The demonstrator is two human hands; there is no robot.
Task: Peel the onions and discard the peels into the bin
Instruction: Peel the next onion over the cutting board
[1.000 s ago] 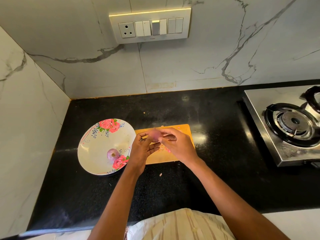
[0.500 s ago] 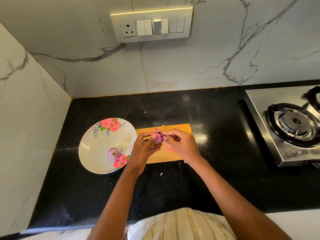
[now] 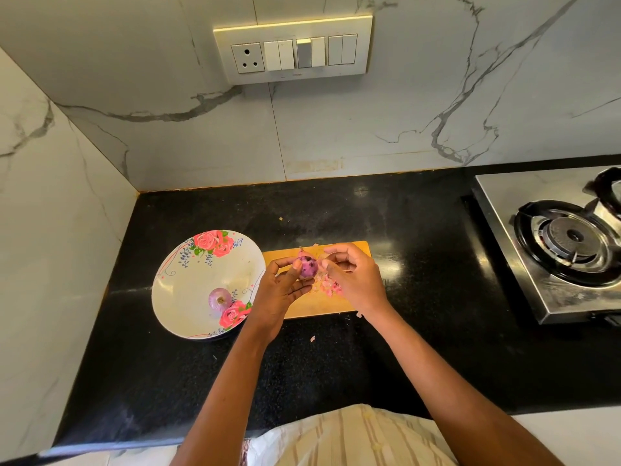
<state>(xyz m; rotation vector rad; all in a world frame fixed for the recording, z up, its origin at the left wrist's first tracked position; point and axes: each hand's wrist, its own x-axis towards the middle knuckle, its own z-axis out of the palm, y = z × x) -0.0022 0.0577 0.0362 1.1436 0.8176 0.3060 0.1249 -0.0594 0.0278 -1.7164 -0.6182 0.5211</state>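
Under both hands lies a wooden cutting board, matt and pale orange-brown. The onion held in the left hand looks smooth and faintly shiny, purple with darker blotches. Just below the right hand, thin papery pink peels sit on the wood. Left of the left hand, a glossy plate with printed roses holds a second onion with a satiny skin. The countertop around the hands is polished black stone, speckled and reflective. Far right of the right hand, the stove is brushed, shiny metal. Beyond the hands, the wall is smooth veined marble.
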